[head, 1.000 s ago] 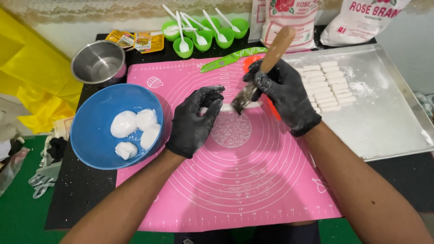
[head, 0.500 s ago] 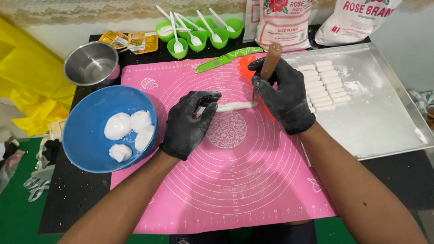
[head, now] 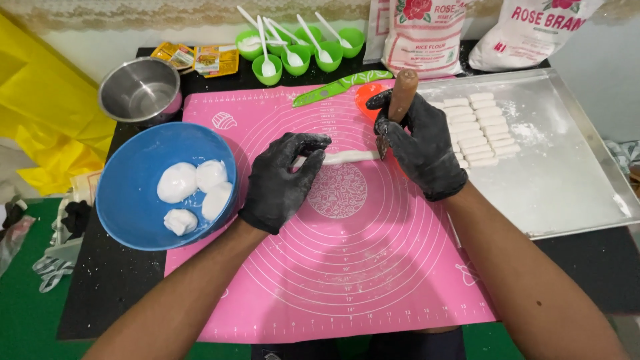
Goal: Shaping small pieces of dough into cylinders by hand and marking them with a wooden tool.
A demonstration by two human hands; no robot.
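Both my hands wear black gloves and work over a pink silicone mat (head: 347,267). A thin white dough rope (head: 350,157) lies across the mat between them. My left hand (head: 280,180) curls over the rope's left end and pinches it. My right hand (head: 420,143) grips a cutting tool with a wooden handle (head: 402,93), held nearly upright. The tool's tip touches the rope's right end.
A blue bowl (head: 133,153) holding dough lumps (head: 197,187) sits left of the mat. On the right, a floured metal tray (head: 567,180) carries rows of cut dough pieces (head: 477,127). Behind are a steel pot (head: 140,93), green cups with spoons (head: 300,50), a green knife (head: 337,87) and flour bags (head: 420,33).
My hands have drawn apart, and the dough rope now lies stretched out straight between them. The tool's handle has swung from tilted to nearly upright.
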